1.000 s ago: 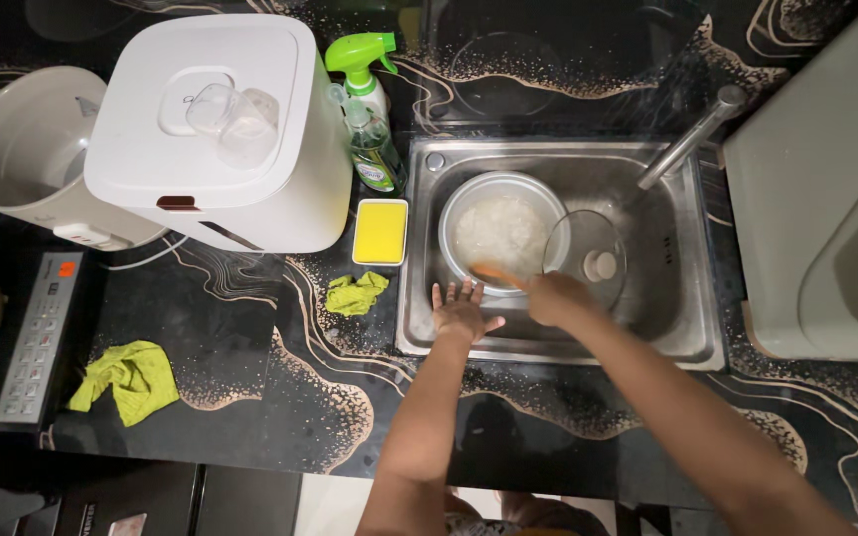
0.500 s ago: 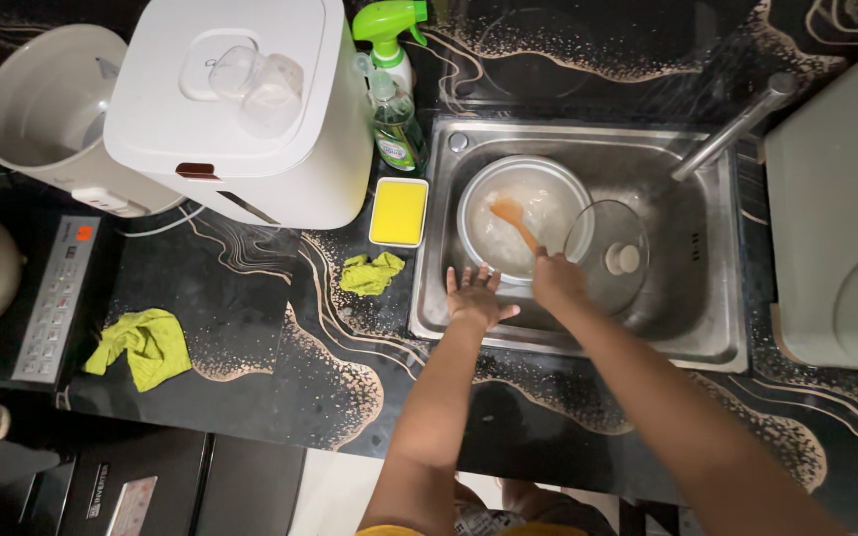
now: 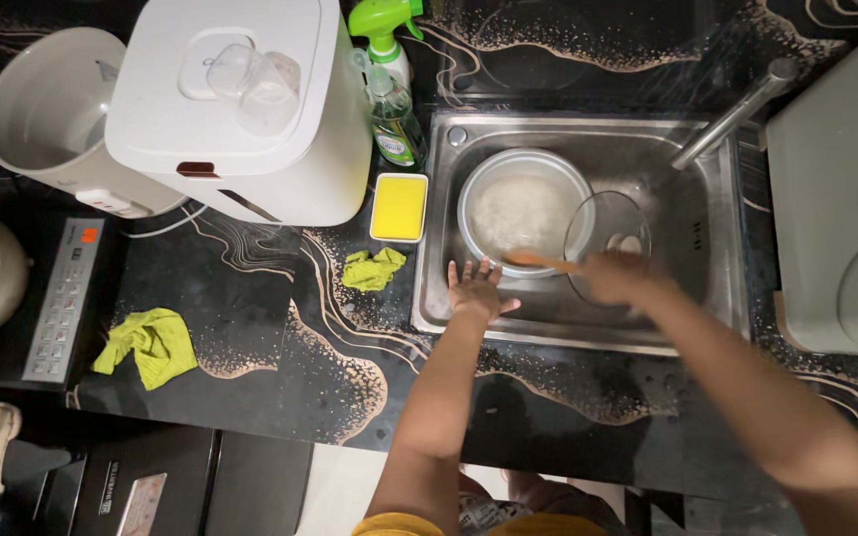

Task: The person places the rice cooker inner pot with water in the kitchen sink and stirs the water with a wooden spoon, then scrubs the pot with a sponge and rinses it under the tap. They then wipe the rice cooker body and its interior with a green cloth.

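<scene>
Head view: right grip (image 3: 616,276) closed on wooden spoon (image 3: 538,261) in pot (image 3: 523,210), left grip (image 3: 476,288) spread beside.

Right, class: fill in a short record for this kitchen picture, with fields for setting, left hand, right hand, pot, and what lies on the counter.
Setting: steel sink set in a dark marbled counter, seen from above
Left hand: open, fingers spread, resting in the sink beside the pot
Right hand: holds a wooden spoon reaching into the pot
Pot: round, metal, cloudy white contents
Counter items: yellow sponge, two green cloths, soap bottle, white appliance
Tap: angled over the sink
</scene>
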